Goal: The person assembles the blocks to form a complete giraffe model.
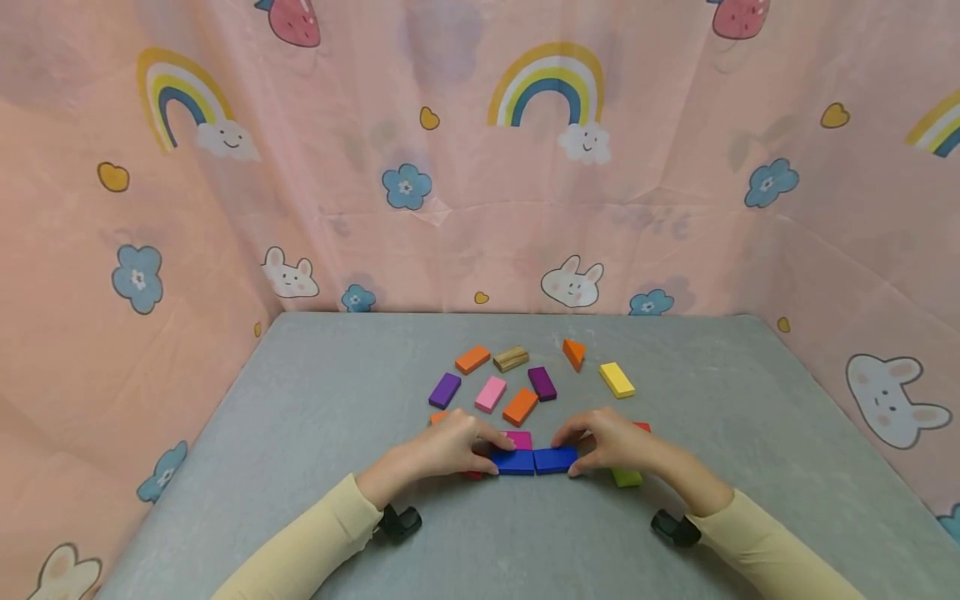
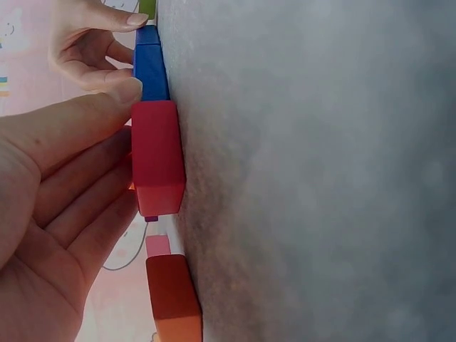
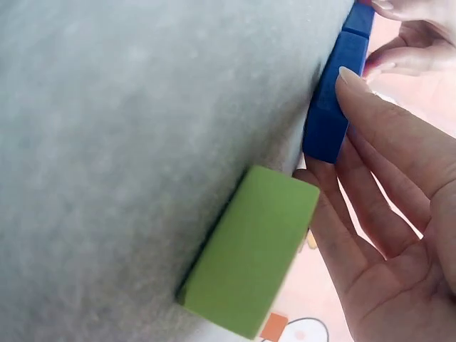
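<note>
Two blue blocks lie end to end on the table, the left blue block [image 1: 513, 463] meeting the right blue block [image 1: 553, 461] at a thin seam. My left hand [image 1: 448, 447] pinches the left one, thumb at its front left corner and index finger along its back. At the other end, my right hand [image 1: 611, 442] grips the right one between thumb and fingers. Just behind the pair shows a magenta block [image 1: 519, 438], partly covered. A red block [image 2: 157, 153] sits by my left hand, and a lime green block [image 3: 249, 249] lies beside my right hand.
Farther back are several loose blocks, among them an orange block [image 1: 521, 407], a pink block [image 1: 491, 394], a dark purple block [image 1: 542, 383], a yellow block [image 1: 617, 380], a wood-grained block [image 1: 511, 359] and an orange triangle [image 1: 574, 354]. A patterned pink curtain [image 1: 480, 242] hangs behind the table.
</note>
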Available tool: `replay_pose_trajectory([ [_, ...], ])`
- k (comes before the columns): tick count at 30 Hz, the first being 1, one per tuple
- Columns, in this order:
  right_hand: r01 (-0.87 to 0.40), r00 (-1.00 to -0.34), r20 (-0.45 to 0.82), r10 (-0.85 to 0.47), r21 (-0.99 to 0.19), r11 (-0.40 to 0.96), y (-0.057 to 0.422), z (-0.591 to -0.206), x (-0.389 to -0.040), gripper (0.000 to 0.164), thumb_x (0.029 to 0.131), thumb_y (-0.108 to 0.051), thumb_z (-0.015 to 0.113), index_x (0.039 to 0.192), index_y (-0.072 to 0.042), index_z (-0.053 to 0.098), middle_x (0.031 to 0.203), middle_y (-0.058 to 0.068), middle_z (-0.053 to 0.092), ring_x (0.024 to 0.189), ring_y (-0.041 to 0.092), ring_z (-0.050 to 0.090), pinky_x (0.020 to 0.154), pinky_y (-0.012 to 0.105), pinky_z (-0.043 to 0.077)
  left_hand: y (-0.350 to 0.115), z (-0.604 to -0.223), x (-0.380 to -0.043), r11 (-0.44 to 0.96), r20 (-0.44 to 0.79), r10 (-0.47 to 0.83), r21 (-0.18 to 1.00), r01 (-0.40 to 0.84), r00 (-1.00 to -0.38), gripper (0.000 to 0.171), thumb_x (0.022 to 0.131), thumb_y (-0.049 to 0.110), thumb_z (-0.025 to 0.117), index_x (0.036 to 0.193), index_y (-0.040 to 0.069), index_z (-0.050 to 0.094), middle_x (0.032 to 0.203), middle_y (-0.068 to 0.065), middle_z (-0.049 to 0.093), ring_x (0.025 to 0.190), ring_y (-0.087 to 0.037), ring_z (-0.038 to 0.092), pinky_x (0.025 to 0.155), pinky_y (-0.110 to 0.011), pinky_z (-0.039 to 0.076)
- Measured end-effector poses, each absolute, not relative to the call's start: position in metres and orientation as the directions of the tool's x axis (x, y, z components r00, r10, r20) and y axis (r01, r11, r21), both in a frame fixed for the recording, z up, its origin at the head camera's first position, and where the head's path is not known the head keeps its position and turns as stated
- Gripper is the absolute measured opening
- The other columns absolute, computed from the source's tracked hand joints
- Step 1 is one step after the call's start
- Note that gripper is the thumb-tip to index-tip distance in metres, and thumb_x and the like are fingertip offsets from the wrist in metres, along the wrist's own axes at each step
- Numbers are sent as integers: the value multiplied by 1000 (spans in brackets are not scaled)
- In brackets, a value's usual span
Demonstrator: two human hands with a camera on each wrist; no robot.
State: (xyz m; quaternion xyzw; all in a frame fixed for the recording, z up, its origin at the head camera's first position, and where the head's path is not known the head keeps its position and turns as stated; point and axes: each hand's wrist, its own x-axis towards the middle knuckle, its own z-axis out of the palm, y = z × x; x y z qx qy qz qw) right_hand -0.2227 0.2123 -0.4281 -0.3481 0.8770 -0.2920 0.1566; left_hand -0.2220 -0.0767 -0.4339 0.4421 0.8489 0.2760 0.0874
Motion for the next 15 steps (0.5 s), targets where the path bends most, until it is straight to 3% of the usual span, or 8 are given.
replay_pose_trajectory([
  [15, -524, -714, -63, -697, -612, 592, 210, -429, -220, 33, 74, -26, 81, 102, -14, 69, 97, -4, 69, 87, 7, 64, 77, 21, 55, -77, -435, -222, 455, 104, 799, 539, 709, -592, 34, 80, 22, 76, 114, 19, 71, 113, 5, 69, 110, -2, 61, 88, -13, 47],
])
